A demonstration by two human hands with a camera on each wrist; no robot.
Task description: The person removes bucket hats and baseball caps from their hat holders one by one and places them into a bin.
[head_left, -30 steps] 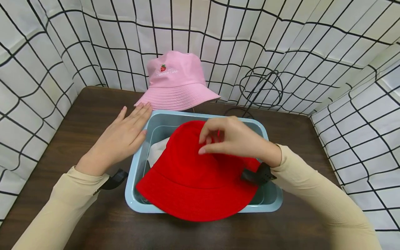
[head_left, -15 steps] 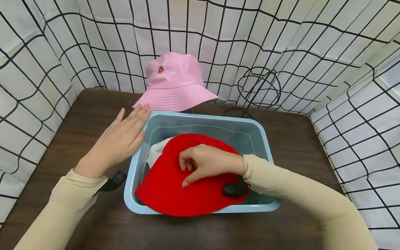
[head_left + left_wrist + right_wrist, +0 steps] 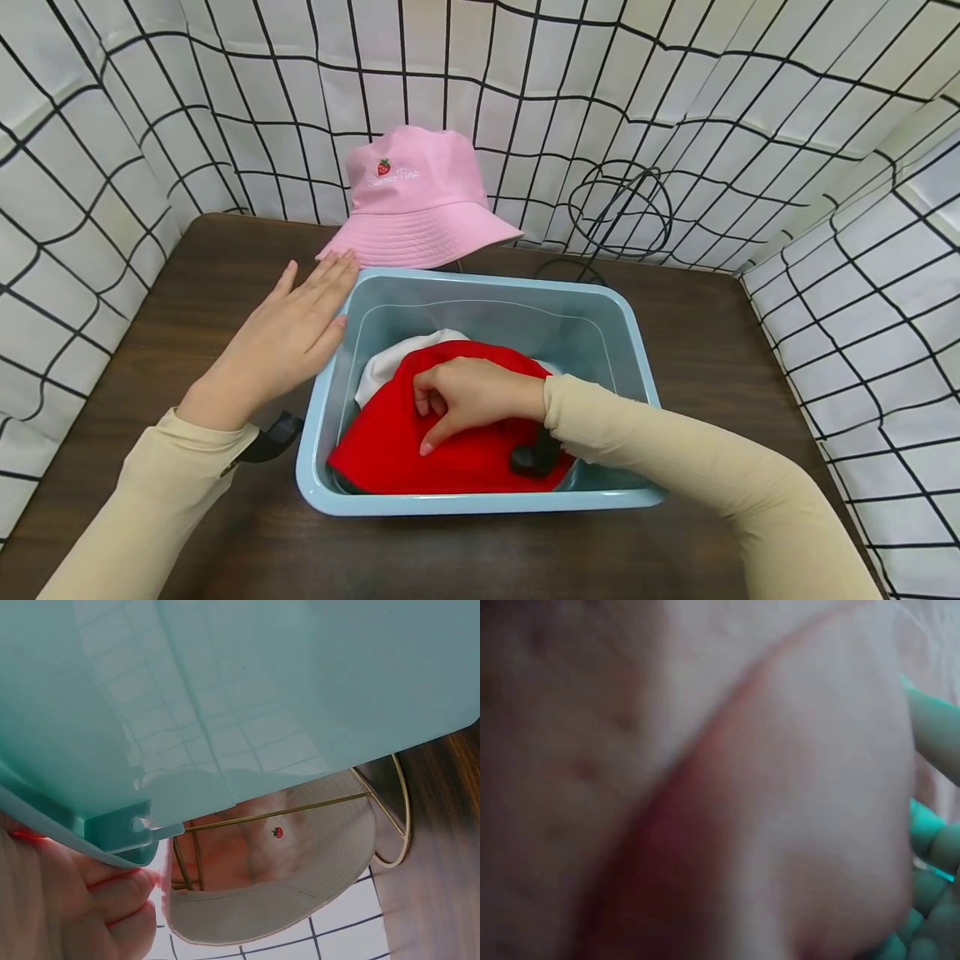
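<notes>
A red bucket hat (image 3: pixel 367 454) lies inside a light blue plastic bin (image 3: pixel 525 504), its brim toward the front left. My right hand (image 3: pixel 480 393) rests on top of it, fingers loosely bent and thumb apart from them. The right wrist view is mostly blurred fabric, with a few fingers at its right edge. My left hand (image 3: pixel 281 342) lies with straight fingers along the bin's left rim, fingertips close to a pink bucket hat (image 3: pixel 427 208). White cloth (image 3: pixel 386 364) shows from beneath the red hat; its full shape is hidden.
Behind the bin, the pink hat hangs over a gold wire stand (image 3: pixel 405 825). A coiled black cable (image 3: pixel 622 208) is at the back right. White curtains with a black grid surround the dark wooden table (image 3: pixel 712 350).
My right hand has moved down and left, and the red hat has sunk lower into the bin. More white cloth shows behind it. My left hand has stayed at the rim.
</notes>
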